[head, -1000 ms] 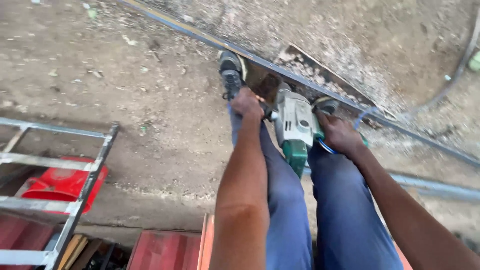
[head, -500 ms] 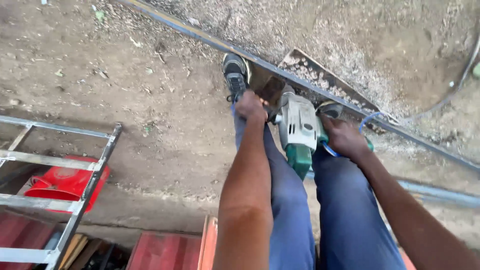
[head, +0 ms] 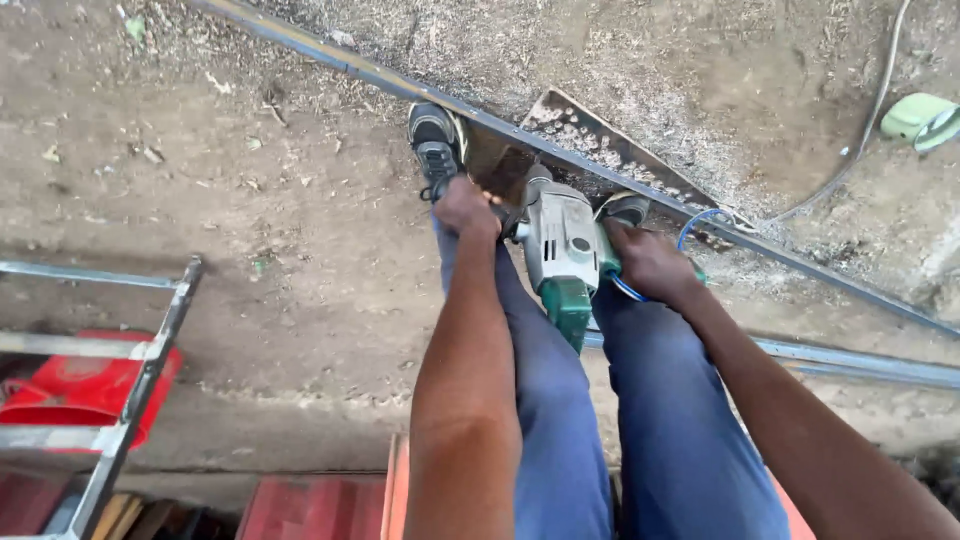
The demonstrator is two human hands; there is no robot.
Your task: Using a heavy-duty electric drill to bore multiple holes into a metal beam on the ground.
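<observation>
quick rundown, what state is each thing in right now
power drill: upright, nose down between the feet, gripped on both sides
left hand: closed on the drill's side handle
right hand: closed on the drill's other side
long metal bar: lying flat on the dirt, under both shoes
blue cord: looped by the right hand

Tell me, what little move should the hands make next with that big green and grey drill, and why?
Probably press the drill straight down, gently. The left hand grips its side handle and the right hand grips the other side, so it is steadied. Its nose points down at the long metal bar lying on the dirt, between the person's shoes.
</observation>
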